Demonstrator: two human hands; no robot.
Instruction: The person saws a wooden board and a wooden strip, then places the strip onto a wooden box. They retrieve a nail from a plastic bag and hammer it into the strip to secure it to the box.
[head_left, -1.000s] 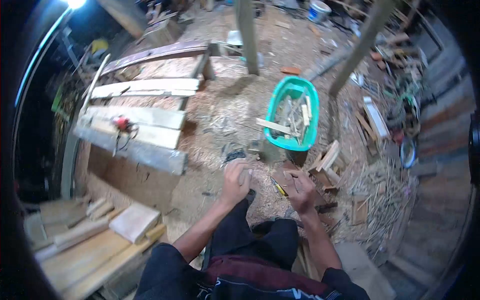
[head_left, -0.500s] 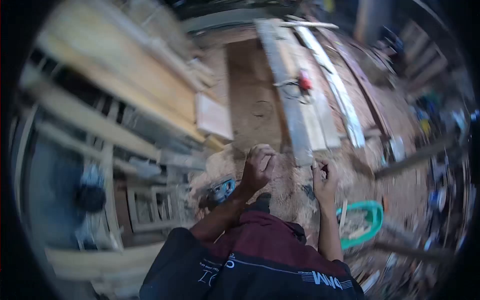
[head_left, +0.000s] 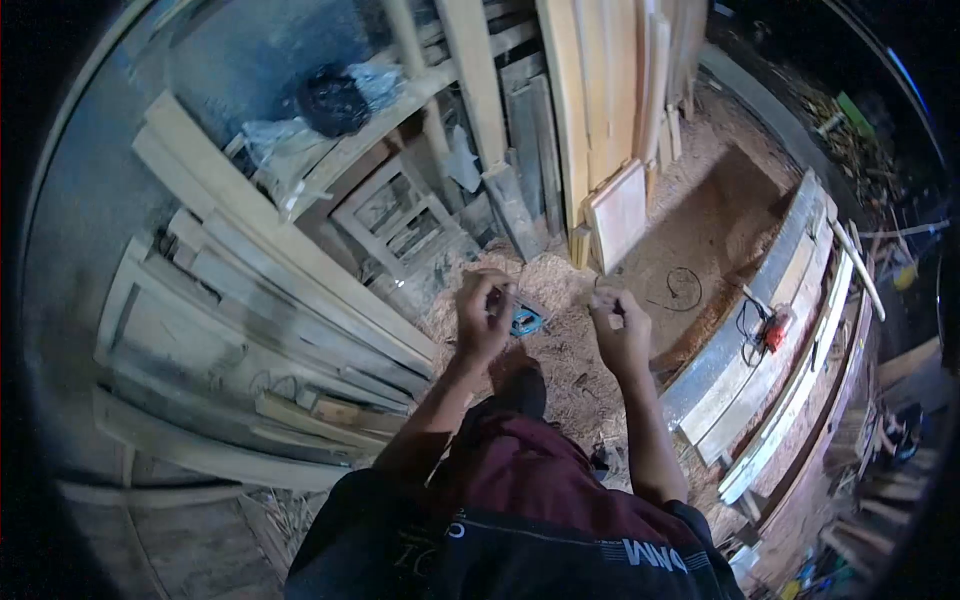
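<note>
My left hand [head_left: 484, 312] is raised in front of me with its fingers curled in toward the thumb. To its right, my right hand [head_left: 620, 330] is bent the same way, fingertips drawn together. I cannot tell whether either hand holds something small. Just past my left hand, a blue tool [head_left: 527, 320] rests on the shavings-covered floor [head_left: 570, 345], partly hidden by that hand. Beyond my right hand, a pale board [head_left: 619, 215] leans against taller upright planks [head_left: 600, 90].
Long boards [head_left: 730, 375] lie at the right, with a red tool [head_left: 776, 330] and its cord on them. Stacked planks [head_left: 290, 290] and wooden frames [head_left: 395, 215] stand at the left. A black plastic bag [head_left: 333, 100] sits on a ledge. A loop of cord [head_left: 684, 290] is on the floor.
My view has swung left, so the long boards and red tool now appear farther right and the stacked planks show more. Both hands stay raised and curled.
</note>
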